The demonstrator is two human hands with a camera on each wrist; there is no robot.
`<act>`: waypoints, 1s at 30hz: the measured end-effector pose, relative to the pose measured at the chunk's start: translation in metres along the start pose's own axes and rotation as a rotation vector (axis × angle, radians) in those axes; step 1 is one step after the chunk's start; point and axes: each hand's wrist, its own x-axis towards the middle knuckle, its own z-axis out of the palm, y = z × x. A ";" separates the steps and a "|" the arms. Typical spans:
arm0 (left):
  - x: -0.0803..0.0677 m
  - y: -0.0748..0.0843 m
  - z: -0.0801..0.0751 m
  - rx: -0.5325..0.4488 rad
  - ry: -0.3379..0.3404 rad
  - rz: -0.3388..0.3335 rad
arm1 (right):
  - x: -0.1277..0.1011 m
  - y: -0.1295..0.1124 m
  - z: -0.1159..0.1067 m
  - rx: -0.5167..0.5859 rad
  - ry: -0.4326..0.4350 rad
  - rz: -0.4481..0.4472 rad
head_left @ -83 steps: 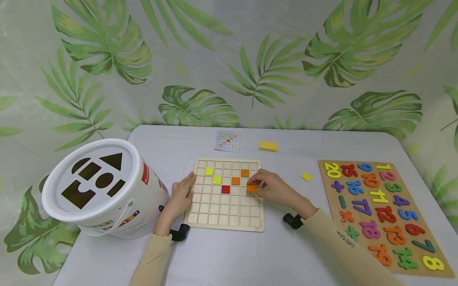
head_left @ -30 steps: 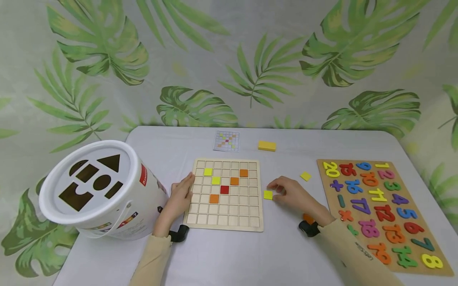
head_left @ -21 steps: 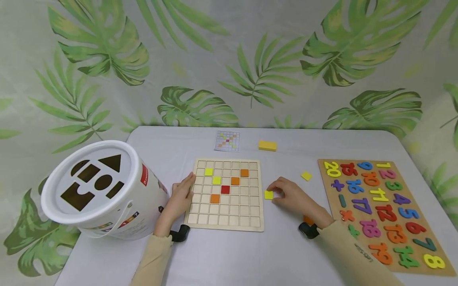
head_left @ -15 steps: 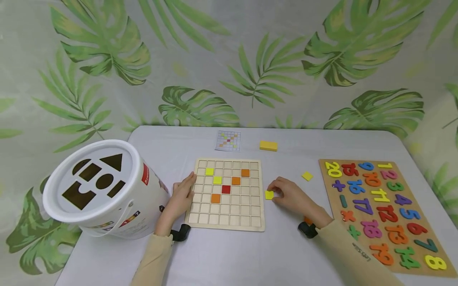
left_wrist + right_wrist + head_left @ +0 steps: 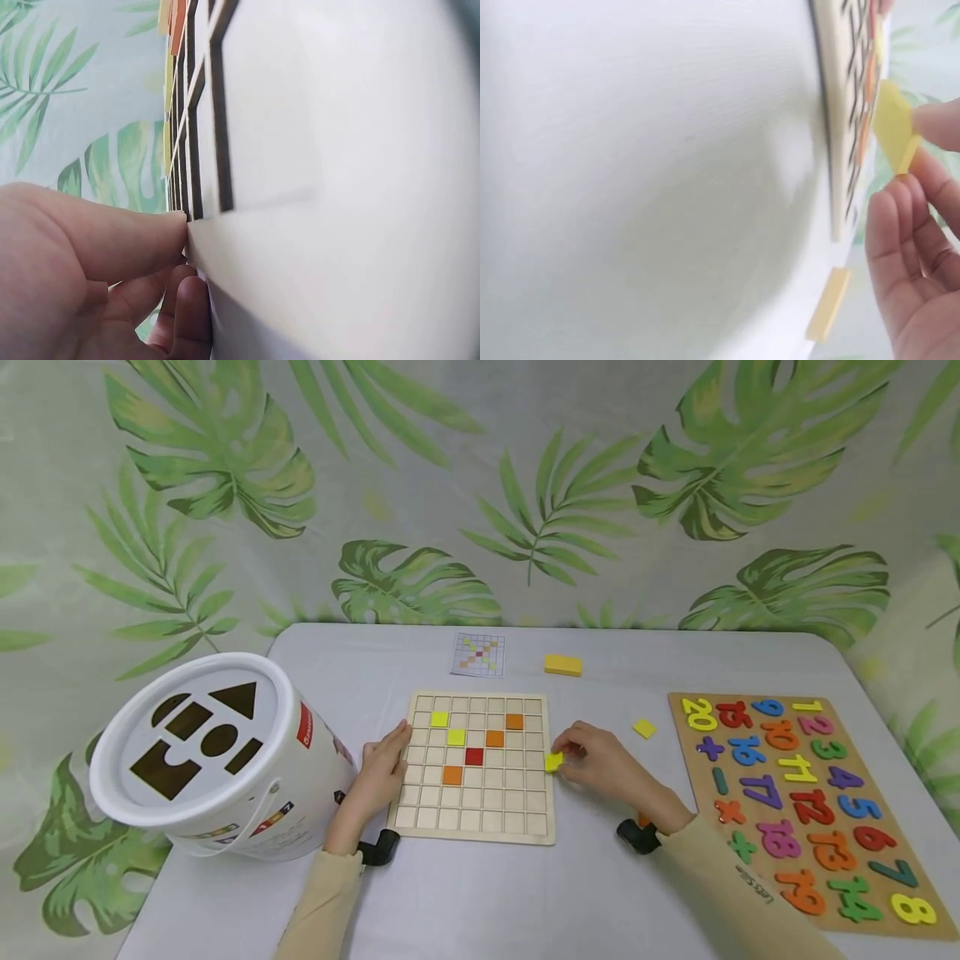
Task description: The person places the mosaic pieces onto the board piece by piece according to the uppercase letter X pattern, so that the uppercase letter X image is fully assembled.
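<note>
A wooden grid board (image 5: 474, 831) lies mid-table with two yellow tiles (image 5: 439, 719), three orange tiles (image 5: 513, 722) and one red tile (image 5: 473, 757) in its cells. My left hand (image 5: 380, 768) rests against the board's left edge (image 5: 196, 247), fingers straight. My right hand (image 5: 592, 762) pinches a small yellow tile (image 5: 554, 762) just above the board's right edge; in the right wrist view the yellow tile (image 5: 895, 129) sits between thumb and fingers, lifted beside the board (image 5: 838, 120).
A white shape-sorter bucket (image 5: 213, 758) lies tilted at the left. A number puzzle board (image 5: 795, 806) fills the right side. A pattern card (image 5: 477, 655), a yellow block (image 5: 562, 665) and a loose yellow tile (image 5: 643, 728) lie behind the grid. An orange tile (image 5: 642, 819) peeks from under my right wrist.
An orange tile was set into the board's lower left part. My right hand then took a yellow tile off the table and lifted it left to the board's right edge.
</note>
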 end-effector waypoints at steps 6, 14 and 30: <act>0.001 0.000 0.000 -0.005 0.003 0.002 | 0.009 -0.016 0.007 0.069 0.000 -0.077; 0.002 0.001 0.001 -0.014 0.003 -0.016 | 0.025 -0.036 0.038 0.064 -0.109 -0.076; 0.000 0.001 0.000 -0.002 0.002 -0.017 | 0.030 -0.047 0.058 -0.061 -0.149 -0.010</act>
